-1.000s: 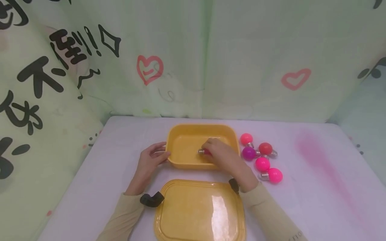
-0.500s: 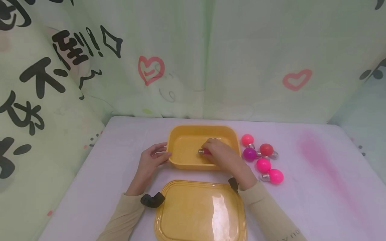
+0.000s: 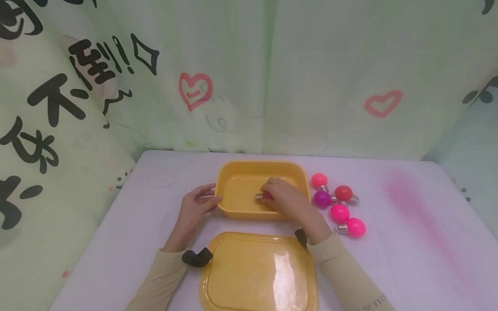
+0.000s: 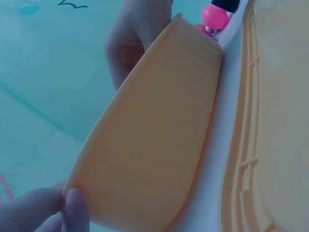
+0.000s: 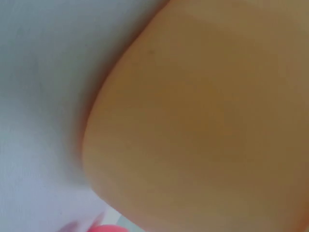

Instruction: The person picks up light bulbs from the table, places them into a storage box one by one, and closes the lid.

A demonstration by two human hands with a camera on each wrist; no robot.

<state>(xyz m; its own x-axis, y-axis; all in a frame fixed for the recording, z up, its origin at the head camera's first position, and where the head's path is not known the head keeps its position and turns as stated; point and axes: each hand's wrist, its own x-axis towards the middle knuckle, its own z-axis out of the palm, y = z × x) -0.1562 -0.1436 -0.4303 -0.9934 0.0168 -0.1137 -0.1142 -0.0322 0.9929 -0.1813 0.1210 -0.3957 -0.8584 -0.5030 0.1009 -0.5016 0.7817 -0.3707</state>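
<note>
In the head view, my left hand (image 3: pixel 196 205) holds the left end of a yellow plastic box (image 3: pixel 243 214). The left wrist view shows the thumb (image 4: pixel 77 210) against the box's outer wall, with a finger at the rim. My right hand (image 3: pixel 288 198) is over the inside of the box, gripping a light bulb (image 3: pixel 267 195). Its metal screw base points left and part of its reddish-pink globe shows; the fingers hide the rest. Only the box's outer wall (image 5: pixel 203 125) fills most of the right wrist view, where the right hand and its bulb are not visible.
A yellow lid (image 3: pixel 249 272) lies flat in front of the box, between the forearms. Right of the box lie several loose bulbs, among them a purple bulb (image 3: pixel 322 199), a red bulb (image 3: pixel 343 192) and a pink bulb (image 3: pixel 355 227). A patterned curtain (image 3: pixel 319 65) hangs behind the table.
Both hands, the box and the held bulb stay nearly in place. The head view has shifted very slightly.
</note>
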